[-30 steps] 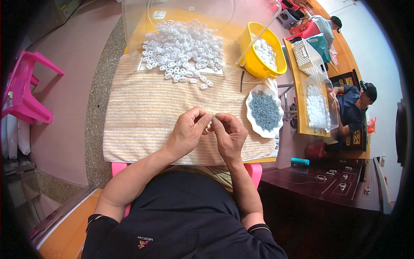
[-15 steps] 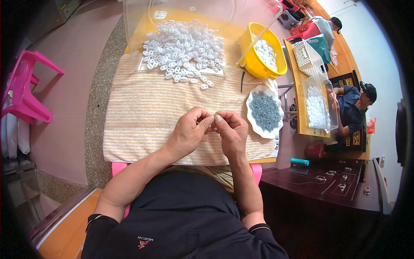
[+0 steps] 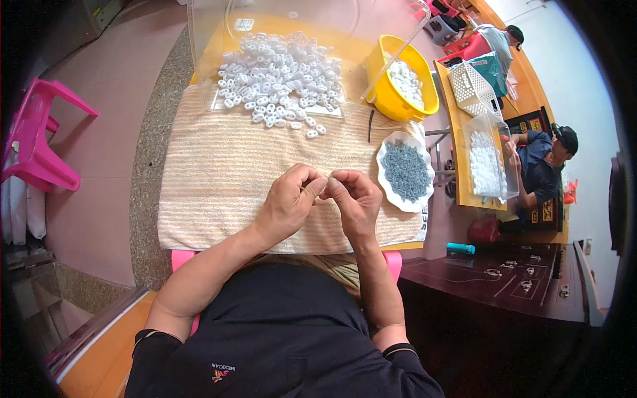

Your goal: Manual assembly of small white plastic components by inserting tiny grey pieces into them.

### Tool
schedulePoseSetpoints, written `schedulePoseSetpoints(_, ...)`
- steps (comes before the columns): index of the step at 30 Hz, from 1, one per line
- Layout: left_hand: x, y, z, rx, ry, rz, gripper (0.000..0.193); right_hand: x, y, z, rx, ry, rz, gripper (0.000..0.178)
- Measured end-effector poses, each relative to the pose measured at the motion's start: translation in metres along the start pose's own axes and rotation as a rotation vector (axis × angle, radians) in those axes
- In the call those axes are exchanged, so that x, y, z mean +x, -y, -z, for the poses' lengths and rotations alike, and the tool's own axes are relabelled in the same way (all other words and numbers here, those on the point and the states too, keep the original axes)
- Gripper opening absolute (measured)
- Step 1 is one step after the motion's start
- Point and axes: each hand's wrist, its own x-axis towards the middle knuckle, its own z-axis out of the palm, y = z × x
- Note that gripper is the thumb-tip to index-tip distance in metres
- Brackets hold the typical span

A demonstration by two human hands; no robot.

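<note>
My left hand [image 3: 290, 198] and my right hand [image 3: 356, 197] meet over the striped towel [image 3: 219, 179], thumbs and forefingers pinched together. Whatever sits between the fingertips is too small and too covered to name. Beyond them lies a heap of small white plastic pieces [image 3: 282, 76], each oval with two holes, a few of them spilling onto the towel. To the right of my right hand stands a white scalloped dish [image 3: 387, 188] full of small grey-blue, translucent pieces [image 3: 406, 171]. A thin dark stick [image 3: 371, 126] rests on the towel above the dish.
A clear plastic bin [image 3: 199, 46] lies around the heap. Behind the dish is a yellow tub [image 3: 378, 93] holding more white pieces. At right, another person [image 3: 541, 166] works at a clear box [image 3: 488, 162] of white pieces. A pink stool [image 3: 40, 139] stands left.
My hands stay together in nearly the same place, with only slight finger movement. The things on the table appear shifted a little to the left in the view.
</note>
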Motion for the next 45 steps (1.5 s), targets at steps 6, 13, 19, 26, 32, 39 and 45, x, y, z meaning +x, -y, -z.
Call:
schedulePoseSetpoints(6, 0.001, 0.001, 0.002, 0.067, 0.050, 0.049, 0.022, -0.002, 0.000, -0.002, -0.025, -0.006, 0.039, 0.011)
schedulePoseSetpoints(13, 0.002, 0.002, 0.003, 0.053, 0.012, 0.092, 0.027, 0.000, -0.003, 0.000, -0.060, 0.000, 0.041, 0.012)
schedulePoseSetpoints(19, 0.003, -0.004, 0.004, -0.020, 0.032, 0.143, 0.034, -0.001, 0.001, -0.003, -0.214, 0.039, 0.199, 0.007)
schedulePoseSetpoints(26, 0.003, 0.002, 0.007, -0.098, 0.083, 0.189, 0.037, -0.004, 0.007, -0.008, -0.802, 0.040, 0.738, 0.021)
schedulePoseSetpoints(32, 0.003, 0.004, 0.008, -0.064, 0.102, 0.195, 0.038, -0.006, 0.000, -0.004, -0.888, 0.073, 0.875, 0.030)
schedulePoseSetpoints(39, 0.004, 0.005, 0.009, -0.071, 0.033, 0.179, 0.040, -0.004, 0.000, -0.007, -0.866, -0.074, 0.810, 0.017)
schedulePoseSetpoints(45, 0.002, -0.005, 0.008, 0.291, -0.057, -0.001, 0.030, 0.021, -0.014, 0.015, -0.851, -0.091, 0.497, 0.014)
